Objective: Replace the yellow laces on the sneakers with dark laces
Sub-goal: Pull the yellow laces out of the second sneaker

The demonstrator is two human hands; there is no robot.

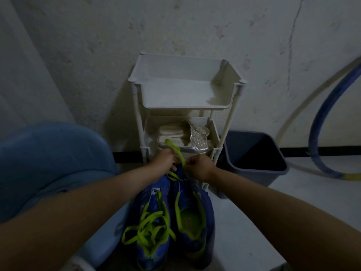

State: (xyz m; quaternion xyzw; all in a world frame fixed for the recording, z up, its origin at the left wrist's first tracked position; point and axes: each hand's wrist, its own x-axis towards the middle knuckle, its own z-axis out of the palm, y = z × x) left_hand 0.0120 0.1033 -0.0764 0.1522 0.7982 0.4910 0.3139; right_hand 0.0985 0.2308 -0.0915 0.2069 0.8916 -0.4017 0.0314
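A white rack (183, 108) stood against the wall, with a blue tub (48, 163) on one side and a dark bucket (252, 176) on the other. In front of it lay two blue sneakers, side by side with their toes toward the rack. The one by the tub (154, 218) was laced in yellow, loosely. The one by the bucket (192, 210) looked mostly unthreaded, its tongue open. No dark laces could be seen.

Both hands met at that second sneaker's toe end. The left hand (165, 160) had its fingers curled round the yellow lace (176, 151), which rose in a loop above the knuckles. The right hand (199, 167) was curled tight beside it, but the dim light hid whether it pinched the lace or the sneaker.

The step in hand seemed to be freeing the last crossings. It would go best if one hand pinned the toe down while the other drew the lace straight along the eyelet's line, one side at a time. Pulling up and sideways would likely lift the sneaker or jam the tip.
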